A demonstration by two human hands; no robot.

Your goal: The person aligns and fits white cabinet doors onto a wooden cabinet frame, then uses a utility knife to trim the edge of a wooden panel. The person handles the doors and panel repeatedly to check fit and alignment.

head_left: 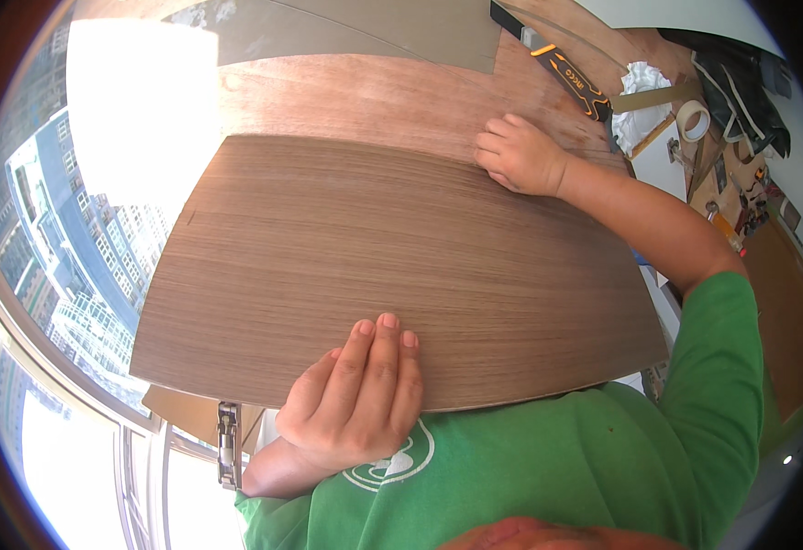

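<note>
A brown wood-grain panel [365,243] lies broad in front of me, its near edge close to my green shirt. My left hand [360,394] comes over the near edge, with its fingers straight and together on the top face. Its thumb is mostly hidden. Over at the far right edge, my right hand [522,158] is closed with fingers curled at the border of the panel. Its fingertips are partly hidden. A metal hinge [229,445] sticks out below the panel's near left edge.
Beyond the panel is a reddish wooden worktop [355,101] with a grey sheet [374,32]. A black and orange handsaw [566,78] lies at the far right. Near it are a tape roll [693,120], crumpled white material [644,96] and a black bag [741,92]. Windows [80,229] stand left.
</note>
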